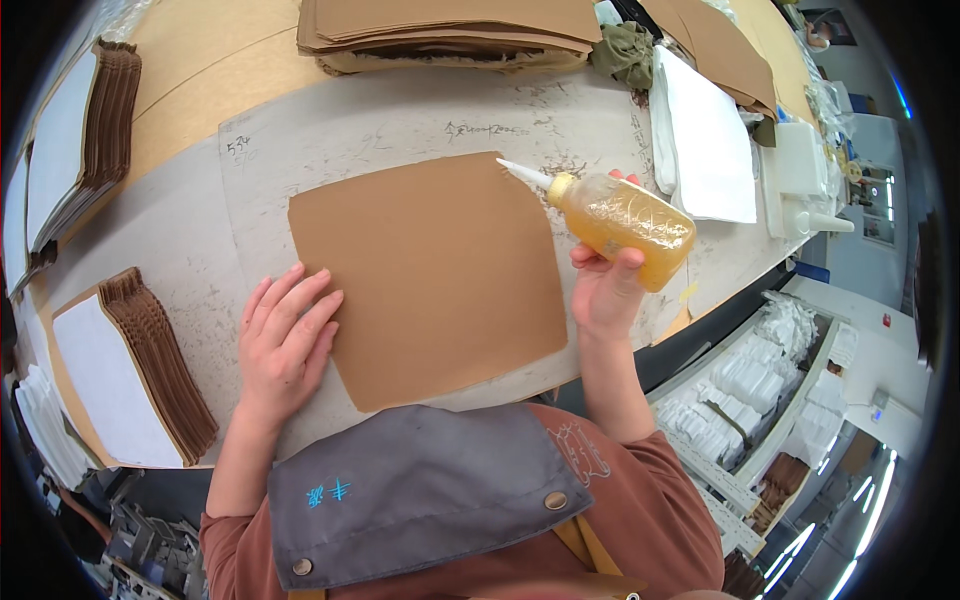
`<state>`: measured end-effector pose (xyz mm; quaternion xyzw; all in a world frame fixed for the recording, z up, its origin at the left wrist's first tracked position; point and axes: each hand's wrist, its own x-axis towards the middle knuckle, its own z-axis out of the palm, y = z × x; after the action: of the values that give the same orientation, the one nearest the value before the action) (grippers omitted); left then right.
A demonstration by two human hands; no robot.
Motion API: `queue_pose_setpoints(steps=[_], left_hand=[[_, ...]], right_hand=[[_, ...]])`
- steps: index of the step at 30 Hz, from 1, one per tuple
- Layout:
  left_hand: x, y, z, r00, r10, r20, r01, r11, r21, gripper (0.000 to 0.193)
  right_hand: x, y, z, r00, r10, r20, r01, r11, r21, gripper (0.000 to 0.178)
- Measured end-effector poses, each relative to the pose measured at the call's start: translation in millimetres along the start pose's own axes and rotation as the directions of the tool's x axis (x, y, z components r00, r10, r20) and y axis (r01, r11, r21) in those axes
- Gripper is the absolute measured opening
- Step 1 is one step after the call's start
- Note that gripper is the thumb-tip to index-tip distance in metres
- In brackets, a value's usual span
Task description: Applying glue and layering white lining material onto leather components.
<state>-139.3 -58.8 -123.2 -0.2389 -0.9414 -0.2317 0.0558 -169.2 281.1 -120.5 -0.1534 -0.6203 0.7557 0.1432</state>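
A flat brown sheet, leather-like, lies on the pale work mat in front of me. My left hand rests at its left edge, fingers stretched out and fingertips on the sheet. In my right hand is a clear squeeze bottle of amber liquid, probably glue, tilted on its side. Its white pointed nozzle reaches left to the sheet's far right corner; whether the tip touches is hard to tell.
Stacked brown pieces lie at the far side. Left are stacks of white-topped brown pieces. A white cloth or paper pile, crumpled green cloth and white plastic container sit at right. A bin of white bundles stands beyond the table edge.
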Motion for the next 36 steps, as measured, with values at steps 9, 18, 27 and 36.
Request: queue_pose_setpoints(steps=[9,18,27,36], left_hand=[[3,1,-1,1.0,-0.004,0.014,0.004,1.0,-0.007,0.031],[2,-2,0,1.0,-0.007,0.007,0.008,0.999,-0.039,0.03],[3,-1,-3,1.0,-0.008,0.009,0.009,0.999,-0.054,0.029],[4,-2,-4,1.0,0.001,0.002,-0.001,0.998,-0.07,0.028]], right_hand=[[-1,-1,4,1.0,0.027,-0.003,-0.027,0.999,0.04,0.119],[9,-34,-9,0.98,-0.043,0.192,0.018,0.991,0.134,0.118],[11,-60,-11,0.938,-0.022,0.346,-0.023,0.992,0.124,0.116],[4,-36,-10,0.989,-0.01,0.15,0.01,1.0,0.0,0.128]])
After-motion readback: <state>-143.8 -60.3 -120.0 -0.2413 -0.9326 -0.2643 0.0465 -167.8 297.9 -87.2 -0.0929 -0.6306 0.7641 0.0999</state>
